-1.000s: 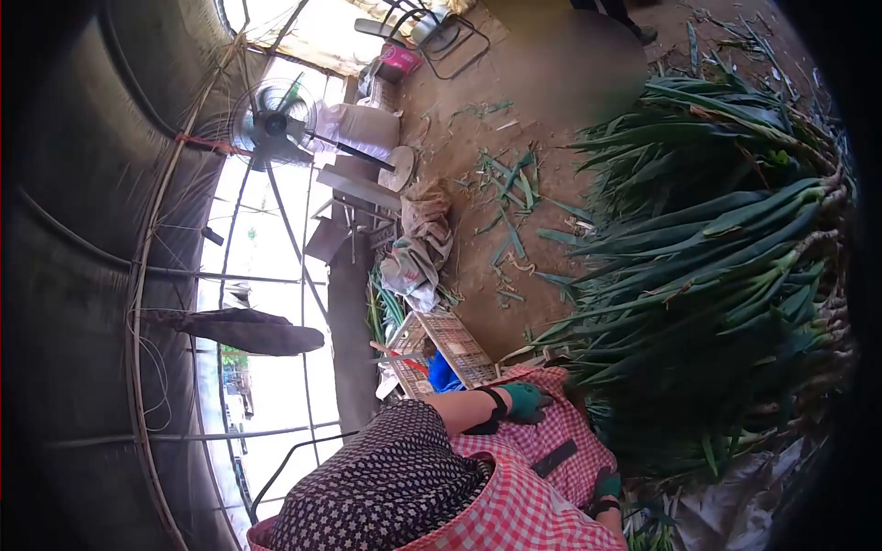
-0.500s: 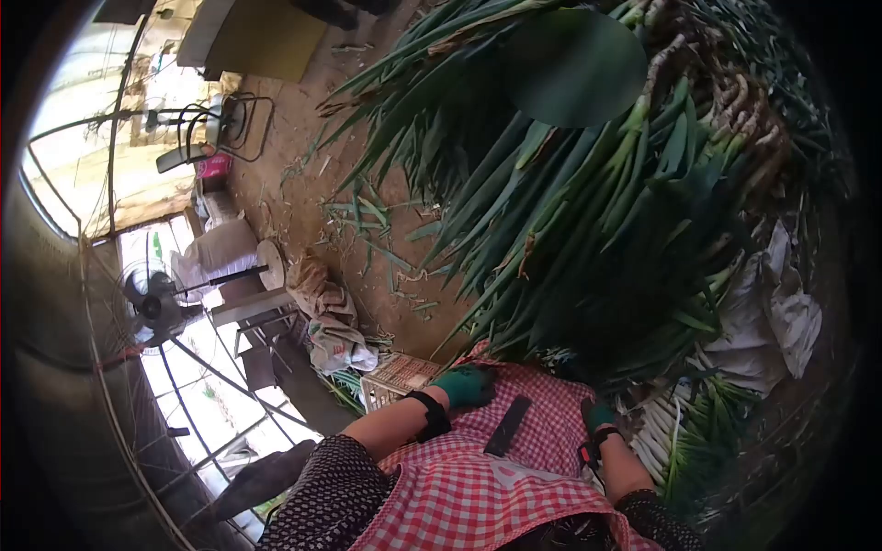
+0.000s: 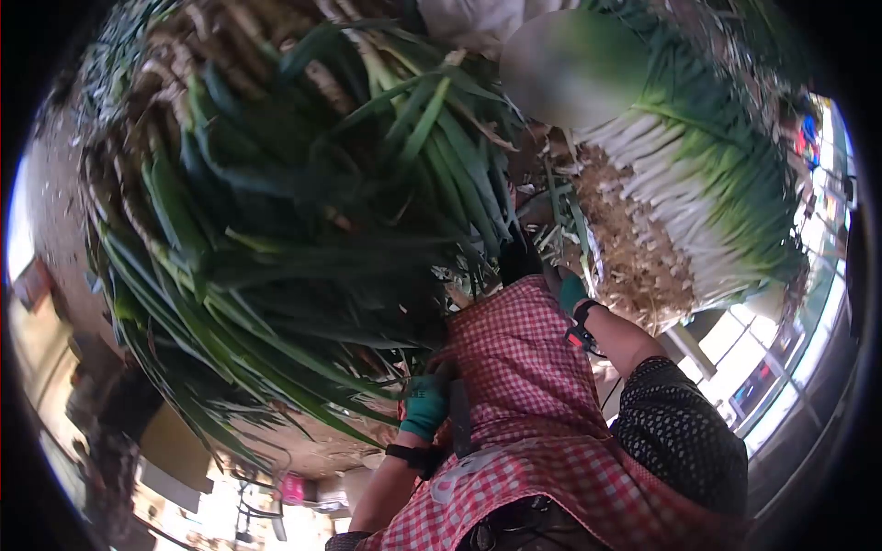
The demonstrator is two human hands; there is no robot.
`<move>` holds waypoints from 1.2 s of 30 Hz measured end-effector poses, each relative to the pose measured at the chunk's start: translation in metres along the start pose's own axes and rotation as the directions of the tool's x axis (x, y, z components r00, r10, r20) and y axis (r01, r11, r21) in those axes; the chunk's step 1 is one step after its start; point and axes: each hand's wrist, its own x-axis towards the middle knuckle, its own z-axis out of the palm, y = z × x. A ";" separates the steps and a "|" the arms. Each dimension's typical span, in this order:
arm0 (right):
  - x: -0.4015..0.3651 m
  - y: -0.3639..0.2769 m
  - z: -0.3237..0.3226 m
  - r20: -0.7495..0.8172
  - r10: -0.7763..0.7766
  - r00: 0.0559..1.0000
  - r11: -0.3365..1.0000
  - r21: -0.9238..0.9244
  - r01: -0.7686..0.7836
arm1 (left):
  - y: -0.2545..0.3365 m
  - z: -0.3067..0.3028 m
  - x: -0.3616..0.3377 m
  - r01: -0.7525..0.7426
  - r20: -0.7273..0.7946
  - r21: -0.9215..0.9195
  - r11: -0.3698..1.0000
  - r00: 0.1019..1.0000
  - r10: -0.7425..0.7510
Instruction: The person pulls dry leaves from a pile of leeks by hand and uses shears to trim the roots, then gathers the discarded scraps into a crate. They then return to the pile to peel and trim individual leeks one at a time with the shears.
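Both my hands wear green gloves with dark finger parts and rest at the sides of my red-and-white checked apron (image 3: 524,344). My left hand (image 3: 425,406) lies at the apron's left edge, close to the drooping leaf tips, its fingers laid flat with nothing seen in them. Beside it, a dark flat strip (image 3: 459,418) lies on the apron. My right hand (image 3: 571,292) is at the apron's right side, fingers stretched forward and partly in shadow. In front rises a big heap of green onions (image 3: 303,202) with long dark leaves and brownish root ends.
To the right, peeled green onions (image 3: 684,188) with white stalks lie in a row. Brown scraps (image 3: 643,253) cover the surface beside them. A pale plastic sheet (image 3: 473,23) is behind the heap. A pink object (image 3: 292,489) stands far off at lower left.
The view has swung to the right, so the heap now sits at left and the peeled row shows fully. My hands remain by the apron.
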 end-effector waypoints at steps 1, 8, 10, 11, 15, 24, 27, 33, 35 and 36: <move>0.006 0.020 0.001 -0.029 0.019 0.999 0.994 0.105 -0.016 | -0.002 0.004 0.010 -0.075 -0.011 0.042 0.996 0.997 0.076; 0.075 0.205 0.063 0.079 0.117 0.990 0.970 -0.223 -0.097 | 0.092 0.029 0.119 -0.439 0.246 0.183 0.879 0.887 0.392; 0.066 0.180 0.034 0.129 0.259 0.957 0.954 -0.189 -0.232 | 0.123 0.058 0.156 -0.572 0.303 0.135 0.809 0.801 0.516; 0.066 0.174 0.025 0.196 0.314 0.929 0.940 -0.205 -0.274 | 0.135 0.074 0.172 -0.631 0.321 0.108 0.768 0.753 0.574; 0.087 0.213 0.050 0.205 0.418 0.885 0.906 -0.172 -0.388 | 0.152 0.132 0.214 -0.700 0.485 0.092 0.709 0.653 0.581; 0.182 0.306 0.138 0.149 0.654 0.742 0.753 -0.024 -0.658 | 0.152 0.140 0.264 -0.704 0.715 0.005 0.710 0.499 0.490; 0.208 0.329 0.163 0.235 0.689 0.685 0.718 -0.091 -0.690 | 0.148 0.137 0.277 -0.695 0.861 -0.040 0.718 0.341 0.378; 0.227 0.355 0.201 0.261 0.794 0.549 0.595 -0.145 -0.791 | 0.137 0.150 0.298 -0.677 0.905 -0.097 0.729 0.244 0.348; 0.219 0.376 0.221 0.281 0.739 0.612 0.664 -0.156 -0.731 | 0.136 0.154 0.299 -0.678 0.894 -0.100 0.728 0.261 0.365; 0.217 0.415 0.258 0.268 0.640 0.720 0.753 -0.029 -0.658 | 0.135 0.156 0.299 -0.683 0.886 -0.100 0.724 0.269 0.377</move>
